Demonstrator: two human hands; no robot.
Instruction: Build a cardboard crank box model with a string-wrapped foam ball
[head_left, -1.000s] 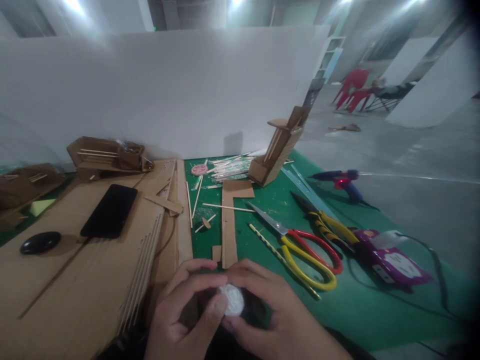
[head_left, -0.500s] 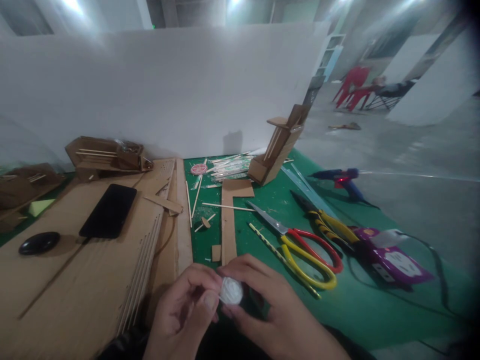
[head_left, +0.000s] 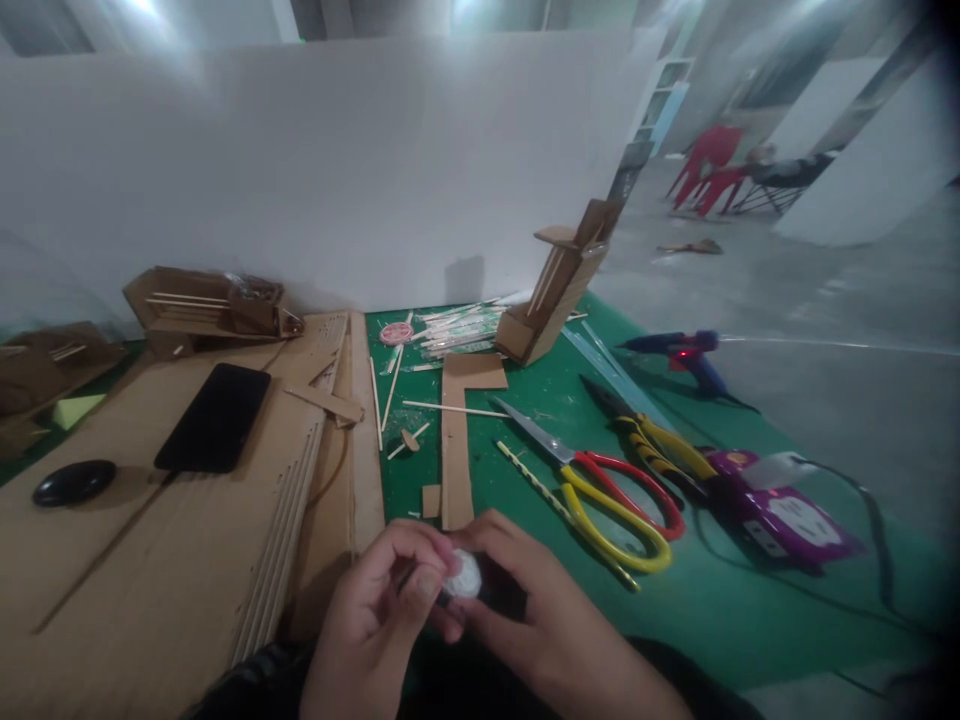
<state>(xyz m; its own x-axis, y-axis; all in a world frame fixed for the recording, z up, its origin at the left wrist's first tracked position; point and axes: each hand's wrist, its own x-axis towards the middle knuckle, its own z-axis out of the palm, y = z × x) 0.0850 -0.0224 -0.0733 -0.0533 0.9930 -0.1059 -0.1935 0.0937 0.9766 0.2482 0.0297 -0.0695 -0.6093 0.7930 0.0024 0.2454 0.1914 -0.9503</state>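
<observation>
A small ball of white string (head_left: 466, 578) sits between my two hands, low in the middle of the view. My right hand (head_left: 544, 600) curls around its right side, thumb below and fingers above. At its left edge, the thumb and forefinger of my left hand (head_left: 382, 605) pinch together on the string. The other left fingers are curled and partly hidden. Just beyond my hands lie an L-shaped cardboard strip (head_left: 456, 450) and a small cardboard square (head_left: 431, 501), flat on the green tabletop (head_left: 517, 510).
Scissors (head_left: 592, 490), a striped straw (head_left: 555, 505), pliers (head_left: 660, 445), a glue gun (head_left: 679, 352) and a purple power strip (head_left: 780, 510) lie right. A cardboard structure (head_left: 559, 290) stands behind, near thin sticks (head_left: 461, 328). Left, a phone (head_left: 214, 418) and mouse (head_left: 73, 484) rest on cardboard (head_left: 120, 570).
My left fingers have moved right, over the left part of the string ball, covering more of it. The view has shifted slightly; the things on the table stay put.
</observation>
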